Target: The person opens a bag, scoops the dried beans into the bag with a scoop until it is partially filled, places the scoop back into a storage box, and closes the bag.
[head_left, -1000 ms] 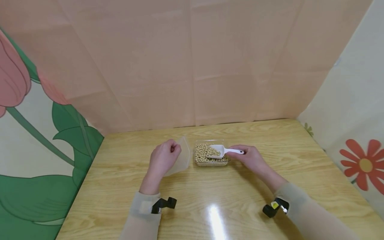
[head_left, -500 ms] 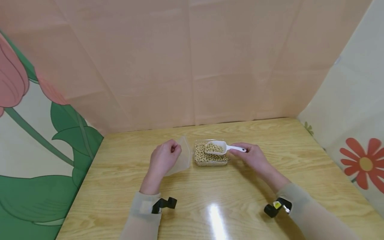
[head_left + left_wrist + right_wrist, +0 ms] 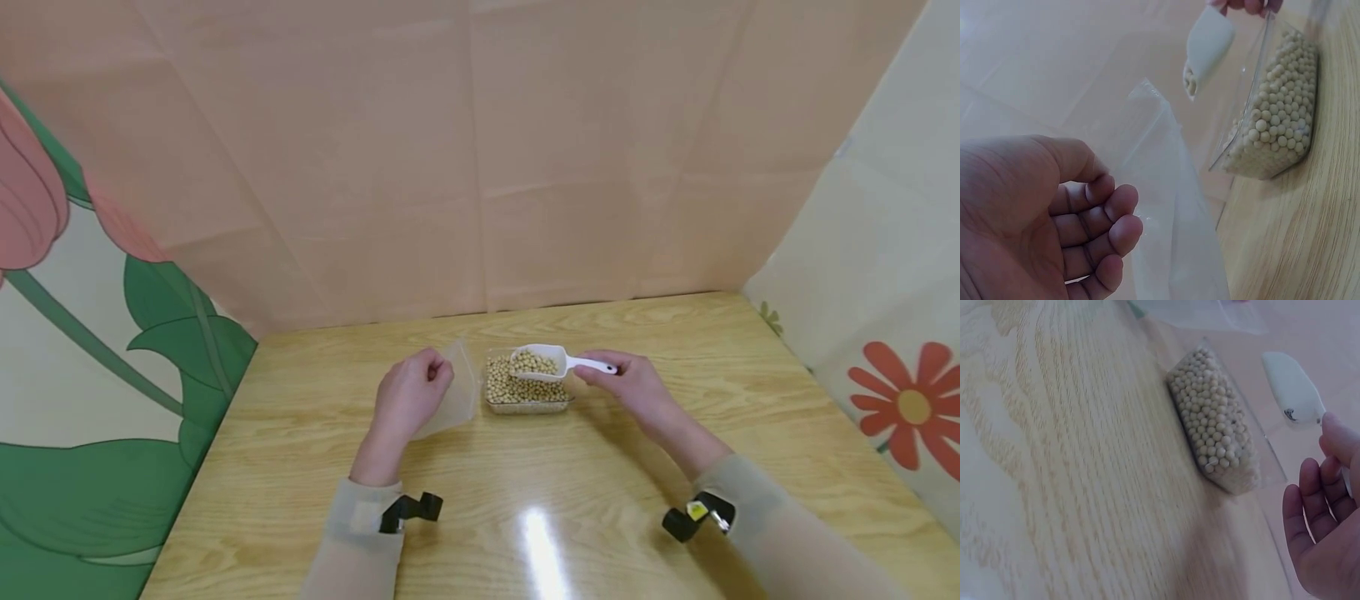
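Left hand (image 3: 411, 396): thumb and fingertips pinch the clear bag (image 3: 459, 398) near its upper edge, fingers curled.
Bag: thin and see-through, hanging just beside the box (image 3: 528, 409), on its left.
Right hand (image 3: 633, 392): thumb and fingers grip the scoop (image 3: 553, 374) by its handle.
Scoop: white, raised over the box and apart from it, loaded with beans (image 3: 534, 363), its mouth towards the bag.
Beans: round and pale, in 2 places, the scoop and the box.
Box: clear plastic, standing on the table (image 3: 480, 483) between the 2 hands.
Table: light wood grain, 1 bright streak of glare.
Sleeves (image 3: 352, 558): pale, 1 black device (image 3: 408, 510) at each wrist.
Backdrop (image 3: 480, 167): pinkish sheet behind the table.
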Demonstrator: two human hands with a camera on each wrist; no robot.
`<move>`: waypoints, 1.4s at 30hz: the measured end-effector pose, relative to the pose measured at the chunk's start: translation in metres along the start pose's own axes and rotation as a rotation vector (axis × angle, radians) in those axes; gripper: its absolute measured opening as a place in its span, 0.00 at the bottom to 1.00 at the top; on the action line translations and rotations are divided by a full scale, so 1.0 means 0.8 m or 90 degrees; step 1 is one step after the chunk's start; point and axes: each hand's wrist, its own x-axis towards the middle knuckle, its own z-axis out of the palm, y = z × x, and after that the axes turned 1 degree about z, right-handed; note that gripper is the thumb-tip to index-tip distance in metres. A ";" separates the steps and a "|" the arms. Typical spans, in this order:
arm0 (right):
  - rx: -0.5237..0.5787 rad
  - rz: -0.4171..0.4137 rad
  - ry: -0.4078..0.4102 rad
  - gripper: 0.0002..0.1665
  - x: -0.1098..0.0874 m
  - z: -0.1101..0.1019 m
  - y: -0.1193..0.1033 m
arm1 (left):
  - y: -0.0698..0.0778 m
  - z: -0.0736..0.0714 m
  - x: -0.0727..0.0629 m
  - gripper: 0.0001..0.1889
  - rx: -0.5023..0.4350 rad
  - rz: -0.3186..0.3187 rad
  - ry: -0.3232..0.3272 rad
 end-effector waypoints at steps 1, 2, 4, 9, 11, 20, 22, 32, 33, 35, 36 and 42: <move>0.000 -0.001 0.000 0.35 0.000 0.000 -0.001 | 0.000 0.000 0.000 0.11 0.000 0.000 0.000; 0.001 -0.003 -0.001 0.35 -0.001 0.000 -0.002 | 0.000 0.000 0.000 0.11 0.000 0.000 0.000; 0.003 -0.005 -0.003 0.34 -0.003 0.000 -0.006 | 0.001 0.000 0.000 0.11 -0.001 0.001 -0.001; 0.014 -0.006 -0.018 0.32 -0.010 0.004 -0.020 | 0.001 0.001 0.000 0.11 0.003 -0.001 -0.003; 0.016 -0.011 -0.027 0.31 -0.012 0.007 -0.026 | 0.001 0.001 0.000 0.11 0.004 -0.002 -0.004; 0.025 -0.023 -0.048 0.28 -0.014 0.030 -0.048 | 0.001 0.002 0.000 0.11 0.007 0.002 -0.003; 0.028 -0.024 -0.055 0.28 -0.014 0.035 -0.051 | 0.001 0.002 0.000 0.10 0.007 0.003 -0.002; 0.027 -0.050 -0.085 0.25 -0.010 0.059 -0.060 | 0.003 0.001 -0.002 0.10 0.005 0.003 -0.004; 0.024 -0.051 -0.087 0.25 -0.009 0.060 -0.061 | 0.004 0.001 -0.002 0.10 0.006 0.004 -0.004; 0.024 -0.054 -0.091 0.24 -0.008 0.063 -0.063 | 0.004 0.000 -0.002 0.10 0.007 0.005 -0.005; 0.019 -0.055 -0.089 0.24 -0.008 0.064 -0.063 | 0.005 0.000 -0.003 0.10 0.008 0.007 -0.005; -0.030 -0.072 -0.083 0.21 -0.005 0.070 -0.069 | 0.005 -0.001 -0.003 0.10 0.003 0.015 -0.005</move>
